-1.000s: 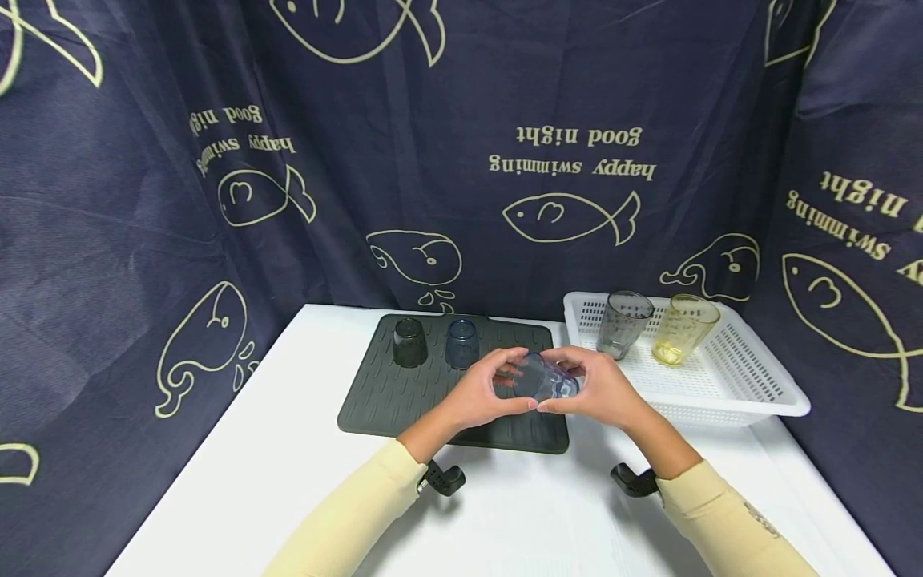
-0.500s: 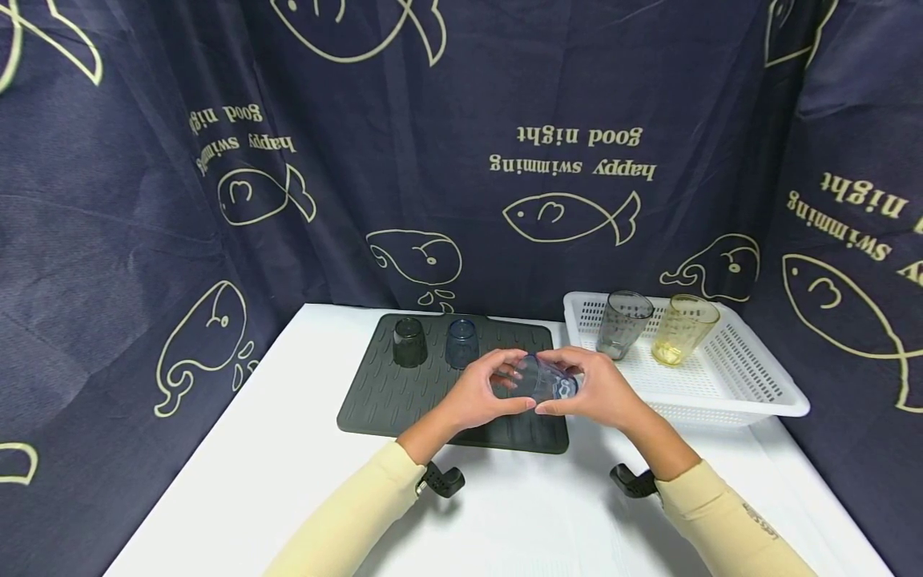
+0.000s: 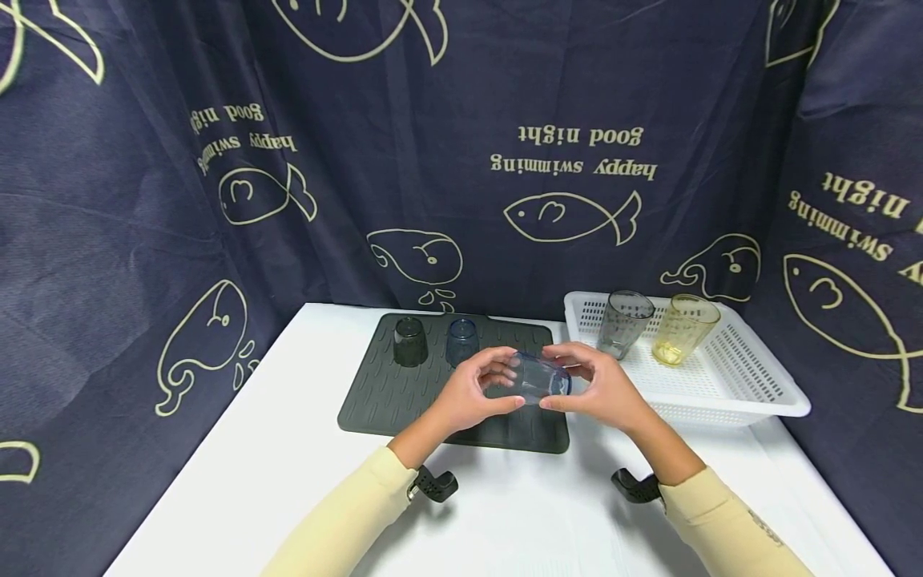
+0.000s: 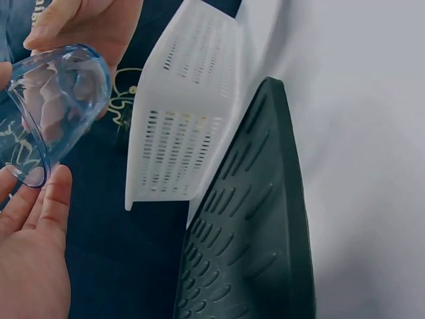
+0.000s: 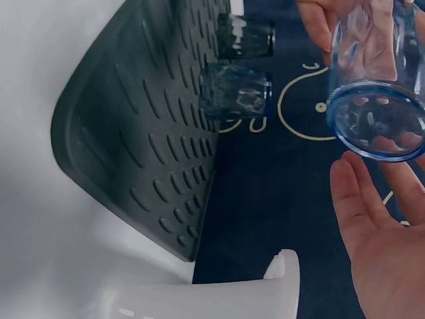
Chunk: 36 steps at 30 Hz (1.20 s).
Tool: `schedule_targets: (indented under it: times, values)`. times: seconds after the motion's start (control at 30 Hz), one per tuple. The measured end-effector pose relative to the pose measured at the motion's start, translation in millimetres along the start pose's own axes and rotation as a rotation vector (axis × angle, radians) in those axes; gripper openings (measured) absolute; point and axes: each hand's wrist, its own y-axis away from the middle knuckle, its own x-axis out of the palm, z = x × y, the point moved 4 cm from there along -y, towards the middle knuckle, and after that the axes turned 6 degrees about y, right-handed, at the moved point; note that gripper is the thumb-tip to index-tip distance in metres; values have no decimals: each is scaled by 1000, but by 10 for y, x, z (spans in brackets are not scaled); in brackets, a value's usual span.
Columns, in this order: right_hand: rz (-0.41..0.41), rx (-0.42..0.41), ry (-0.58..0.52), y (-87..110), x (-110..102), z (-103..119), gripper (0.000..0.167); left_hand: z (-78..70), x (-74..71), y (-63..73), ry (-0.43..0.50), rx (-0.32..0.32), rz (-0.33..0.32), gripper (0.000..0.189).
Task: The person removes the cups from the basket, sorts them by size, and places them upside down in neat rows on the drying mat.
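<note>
Your left hand [image 3: 472, 393] and right hand [image 3: 594, 385] hold a clear blue cup [image 3: 537, 378] on its side between curled fingers, above the near right part of the dark ribbed mat [image 3: 389, 397]. The curtain [image 3: 577, 152] behind reads, upside down, "good night" and "happy swimming". At the mat's far edge a dark cup [image 3: 409, 341] and a blue cup [image 3: 461, 343] stand inverted. The white basket [image 3: 728, 377] at the desk's right edge holds a grey cup [image 3: 624, 323] and a yellow cup [image 3: 683, 328].
</note>
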Motion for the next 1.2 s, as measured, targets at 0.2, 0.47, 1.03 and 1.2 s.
schedule_targets:
  times: [0.2,0.47,1.03,1.2]
  values:
    - [-10,37,-165,44,39,-48,67,22,-37,40,80,7,-14,69]
    - [-9,60,-323,93,112,-43,65,38,-77,95,115,19,2,70]
    - [-15,111,-505,126,264,-68,67,58,-115,160,167,56,26,72]
    - [-41,157,-534,101,308,-55,69,78,-165,199,120,23,10,74]
